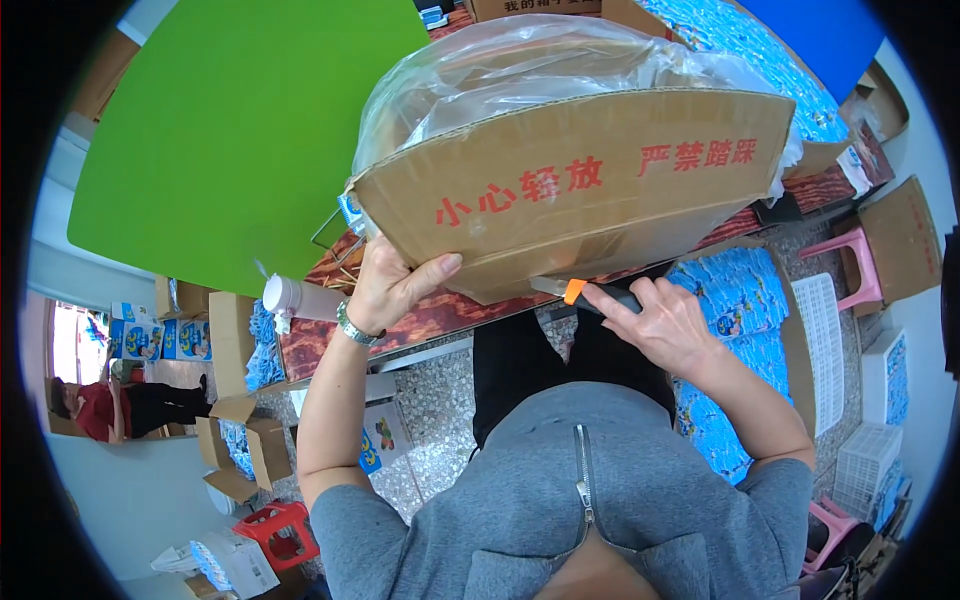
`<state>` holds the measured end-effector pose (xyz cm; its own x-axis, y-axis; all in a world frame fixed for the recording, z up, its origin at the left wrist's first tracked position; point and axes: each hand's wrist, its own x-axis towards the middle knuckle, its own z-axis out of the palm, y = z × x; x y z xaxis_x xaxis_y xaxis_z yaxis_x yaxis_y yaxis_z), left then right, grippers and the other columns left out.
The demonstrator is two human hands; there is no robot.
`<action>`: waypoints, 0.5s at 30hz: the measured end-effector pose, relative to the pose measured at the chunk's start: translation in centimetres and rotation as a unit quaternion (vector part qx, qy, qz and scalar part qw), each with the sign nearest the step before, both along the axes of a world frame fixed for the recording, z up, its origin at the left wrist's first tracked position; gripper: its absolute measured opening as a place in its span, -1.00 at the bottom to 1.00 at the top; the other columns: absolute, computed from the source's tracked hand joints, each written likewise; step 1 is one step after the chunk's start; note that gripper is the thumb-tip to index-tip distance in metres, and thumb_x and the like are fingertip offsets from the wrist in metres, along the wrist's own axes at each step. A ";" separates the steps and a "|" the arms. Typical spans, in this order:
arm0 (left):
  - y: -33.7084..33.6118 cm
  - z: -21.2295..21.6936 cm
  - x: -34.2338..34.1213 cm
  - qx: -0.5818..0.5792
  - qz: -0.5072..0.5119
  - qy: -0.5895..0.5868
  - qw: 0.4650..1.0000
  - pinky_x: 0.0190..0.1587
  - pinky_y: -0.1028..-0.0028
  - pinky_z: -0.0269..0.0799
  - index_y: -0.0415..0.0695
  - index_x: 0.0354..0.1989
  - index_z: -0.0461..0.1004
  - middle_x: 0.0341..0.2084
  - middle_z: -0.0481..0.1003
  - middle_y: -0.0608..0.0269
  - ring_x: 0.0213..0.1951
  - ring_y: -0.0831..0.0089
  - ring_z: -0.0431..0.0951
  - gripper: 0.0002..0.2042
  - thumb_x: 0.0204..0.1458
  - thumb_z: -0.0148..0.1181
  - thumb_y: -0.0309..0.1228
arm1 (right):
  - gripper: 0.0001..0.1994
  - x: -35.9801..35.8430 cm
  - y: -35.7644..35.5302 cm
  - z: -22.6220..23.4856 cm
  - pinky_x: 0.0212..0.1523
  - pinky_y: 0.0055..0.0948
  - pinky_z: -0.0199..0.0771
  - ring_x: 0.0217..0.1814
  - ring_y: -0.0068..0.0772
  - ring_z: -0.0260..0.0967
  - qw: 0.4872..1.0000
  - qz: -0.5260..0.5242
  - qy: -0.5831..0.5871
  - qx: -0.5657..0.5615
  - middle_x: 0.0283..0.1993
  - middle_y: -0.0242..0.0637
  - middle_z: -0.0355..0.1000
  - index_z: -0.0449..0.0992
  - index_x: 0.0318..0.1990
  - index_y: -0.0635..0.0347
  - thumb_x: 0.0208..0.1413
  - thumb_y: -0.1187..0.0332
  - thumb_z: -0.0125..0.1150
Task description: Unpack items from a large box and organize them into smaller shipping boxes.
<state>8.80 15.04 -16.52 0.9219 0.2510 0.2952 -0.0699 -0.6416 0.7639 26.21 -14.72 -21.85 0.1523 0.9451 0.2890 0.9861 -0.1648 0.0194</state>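
Note:
A brown cardboard carton (610, 225) with red printing on its side is tipped up on the table before me. A clear plastic liner (440, 95) bulges from its top. My left hand (395, 285) grips the carton's lower left edge, thumb lying on the printed side. In my right hand (660, 322) is a utility knife (575, 291) with an orange and dark body. Its blade points left and lies against the bottom part of the carton, near a strip of tape. I cannot tell how deep the blade sits.
The carton stands on a red-patterned table (312, 345) beside a green panel (230, 140). A white bottle (295, 297) lies left of my hand. Right of me is an open box of blue packets (735, 310); more packets (750, 50) are behind. Pink stool (855, 262), white baskets (820, 340), distant person (100, 410).

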 end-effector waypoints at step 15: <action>-0.6 -0.6 -0.2 -0.091 0.037 -0.005 0.995 -0.15 0.43 0.46 -0.32 -0.15 0.54 -0.29 0.59 0.22 -0.25 0.48 0.54 -0.73 0.07 0.28 -0.36 | -0.40 4.7 -5.1 -1.5 -0.52 -0.34 0.45 -0.46 -0.31 0.34 0.999 -0.020 0.017 0.023 -0.43 -0.28 0.24 0.34 0.26 -0.40 -0.01 0.14 0.33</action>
<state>8.59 14.44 -17.13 0.8963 0.3685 0.2467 -0.0351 -0.4956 0.8678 30.88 -19.81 -23.39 0.2000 0.9239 0.3263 0.9787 -0.2042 -0.0217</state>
